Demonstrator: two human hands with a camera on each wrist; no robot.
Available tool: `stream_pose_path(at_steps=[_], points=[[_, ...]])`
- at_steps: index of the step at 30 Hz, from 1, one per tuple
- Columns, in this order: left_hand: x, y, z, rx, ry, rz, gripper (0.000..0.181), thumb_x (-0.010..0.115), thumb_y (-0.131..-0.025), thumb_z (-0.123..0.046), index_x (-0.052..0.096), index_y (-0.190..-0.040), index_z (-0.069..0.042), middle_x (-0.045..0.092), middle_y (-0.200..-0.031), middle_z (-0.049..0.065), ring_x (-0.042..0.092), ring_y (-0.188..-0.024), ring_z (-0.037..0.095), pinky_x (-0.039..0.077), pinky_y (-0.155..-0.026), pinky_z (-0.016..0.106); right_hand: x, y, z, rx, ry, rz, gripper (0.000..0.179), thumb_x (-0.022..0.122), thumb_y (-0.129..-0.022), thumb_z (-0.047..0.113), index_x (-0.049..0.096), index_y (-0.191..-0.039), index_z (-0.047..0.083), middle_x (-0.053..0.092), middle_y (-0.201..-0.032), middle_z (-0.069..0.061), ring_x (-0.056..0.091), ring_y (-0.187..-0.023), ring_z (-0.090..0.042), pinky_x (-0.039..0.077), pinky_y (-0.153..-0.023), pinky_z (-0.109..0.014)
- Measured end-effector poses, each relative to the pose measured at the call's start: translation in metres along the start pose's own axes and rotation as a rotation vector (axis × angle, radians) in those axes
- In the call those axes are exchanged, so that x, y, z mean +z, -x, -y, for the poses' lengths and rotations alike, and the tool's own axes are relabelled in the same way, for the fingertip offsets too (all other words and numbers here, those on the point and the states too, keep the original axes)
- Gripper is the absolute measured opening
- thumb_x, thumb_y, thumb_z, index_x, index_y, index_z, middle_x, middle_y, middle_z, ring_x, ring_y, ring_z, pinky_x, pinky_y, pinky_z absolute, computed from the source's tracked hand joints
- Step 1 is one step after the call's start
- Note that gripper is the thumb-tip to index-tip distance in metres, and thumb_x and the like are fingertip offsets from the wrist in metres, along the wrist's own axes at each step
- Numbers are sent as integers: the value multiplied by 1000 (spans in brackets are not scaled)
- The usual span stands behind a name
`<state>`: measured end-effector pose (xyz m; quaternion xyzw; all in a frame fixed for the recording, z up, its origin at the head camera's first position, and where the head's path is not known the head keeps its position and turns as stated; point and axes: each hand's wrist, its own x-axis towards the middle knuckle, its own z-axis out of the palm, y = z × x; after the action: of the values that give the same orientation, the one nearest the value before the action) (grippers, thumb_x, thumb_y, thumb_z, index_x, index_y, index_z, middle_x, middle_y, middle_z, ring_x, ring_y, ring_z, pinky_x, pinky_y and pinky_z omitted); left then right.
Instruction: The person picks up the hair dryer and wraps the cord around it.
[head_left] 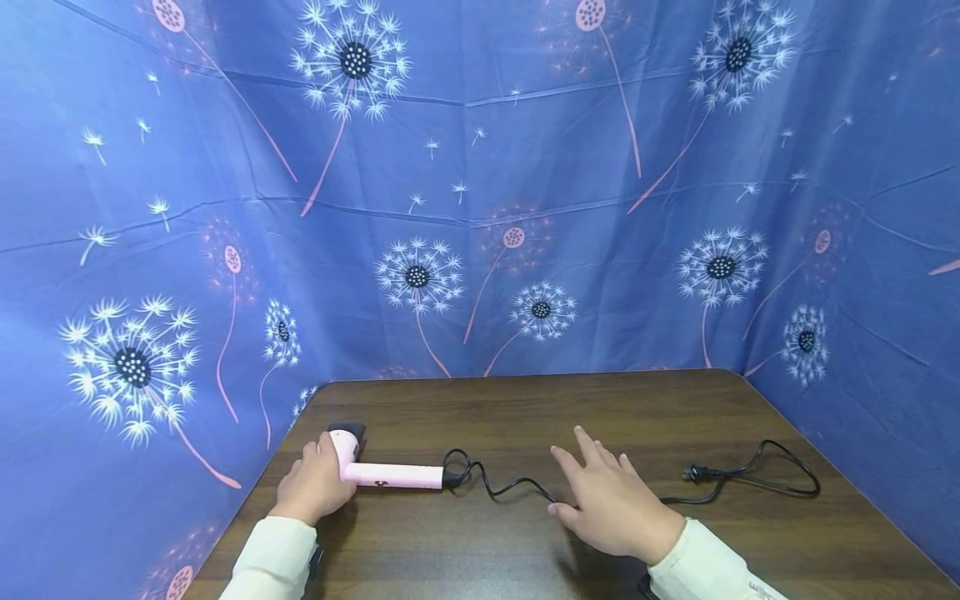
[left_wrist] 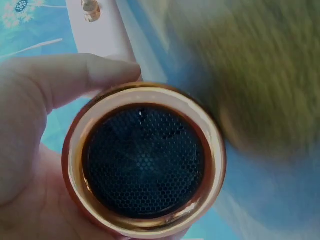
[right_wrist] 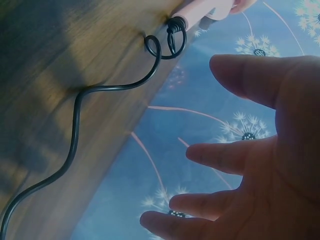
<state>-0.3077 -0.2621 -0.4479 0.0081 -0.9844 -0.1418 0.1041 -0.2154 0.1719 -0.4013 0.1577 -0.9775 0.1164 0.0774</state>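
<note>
A pink hair dryer [head_left: 397, 476] with a black nozzle [head_left: 348, 431] lies at the left of the table, its handle pointing right. My left hand [head_left: 313, 483] grips the dryer's head from behind. In the left wrist view the thumb and palm curl round the gold-rimmed mesh air inlet [left_wrist: 145, 160]. My right hand [head_left: 618, 504] hovers over the black power cord [head_left: 517, 483], fingers spread and holding nothing. In the right wrist view the cord [right_wrist: 76, 130] runs apart from those fingers [right_wrist: 220, 155].
The cord's plug [head_left: 699, 473] and a loop of cord [head_left: 795, 492] lie at the right of the brown wooden table [head_left: 525, 400]. A blue dandelion-print curtain [head_left: 480, 167] hangs round the table's back and sides.
</note>
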Motion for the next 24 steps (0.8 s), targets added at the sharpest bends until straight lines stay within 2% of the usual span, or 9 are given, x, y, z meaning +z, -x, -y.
stream_pose_path(at_steps=[4,12,18,24], points=[[0,-3,3,1,-7,12,88,80,-70,-27,40,-137,14,55,-113,34,64,-85,48,53,-67,63,0,0,0,4,-14,14,74,73,-91,50,52,-152,14,29,-165,-27,42,-143,-53,30,-108,-79],[0,-9,8,-31,-10,55,106,83,-64,-32,32,-145,14,54,-112,36,64,-81,45,52,-63,58,4,1,0,6,-31,24,73,73,-91,50,52,-151,14,28,-165,-27,41,-143,-53,29,-108,-79],[4,-13,14,-51,-4,97,115,84,-64,-36,25,-150,10,57,-114,38,65,-86,49,53,-67,60,4,3,1,11,-44,37,73,74,-91,49,53,-151,14,27,-166,-27,41,-143,-54,29,-109,-79],[6,-12,14,-50,20,102,123,88,-63,-35,19,-155,10,56,-121,43,65,-96,57,53,-76,65,8,2,1,0,-54,33,72,75,-90,49,54,-149,14,29,-165,-28,43,-141,-55,30,-107,-80]])
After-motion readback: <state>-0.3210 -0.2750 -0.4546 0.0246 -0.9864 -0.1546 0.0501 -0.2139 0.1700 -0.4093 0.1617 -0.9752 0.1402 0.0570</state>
